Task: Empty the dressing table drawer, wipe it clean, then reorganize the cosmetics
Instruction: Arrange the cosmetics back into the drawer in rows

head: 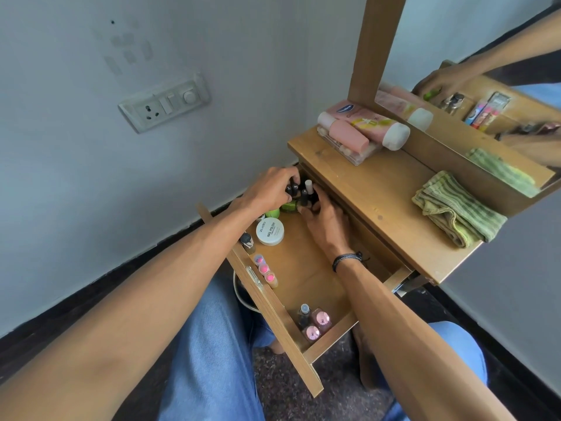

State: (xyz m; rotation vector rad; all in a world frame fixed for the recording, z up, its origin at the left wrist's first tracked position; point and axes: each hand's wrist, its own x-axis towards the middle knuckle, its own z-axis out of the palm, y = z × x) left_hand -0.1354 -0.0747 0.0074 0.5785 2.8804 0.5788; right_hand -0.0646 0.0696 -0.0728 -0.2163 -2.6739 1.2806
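Fingers (pixel 285 174) of the left hand (pixel 267 191) are curled over the tops of a cluster of nail polish bottles (pixel 296 187), most black-capped and one white-capped, in the far left corner of the drawer (pixel 306 268). The same cluster is gripped from the other side by the right hand (pixel 323 221), whose fingers are bent round the lower bottles. A dark braided wristband (pixel 346 259) is worn on that wrist. Whether the bottles are lifted off the drawer floor cannot be told.

Two green items (pixel 272 213) are seen just beneath the hands, partly hidden. A round white jar (pixel 270 231) marked NAIL POLISH is laid just beside them. Along the front wall a small dark-capped bottle (pixel 247 242) and a row of three pink-topped tubes (pixel 264 268) are set. Three more bottles (pixel 314 323), two with pink caps, are grouped at the right end of the drawer, by its front corner.

The drawer is pulled well out from the dressing table (pixel 379 196). On the tabletop a folded green striped cloth (pixel 455 208) is laid at the right, and a pile of pink tubes and bottles (pixel 361 130) is stacked at the left, against the mirror (pixel 470 31). A switch plate (pixel 165 101) is fixed to the wall at the left.
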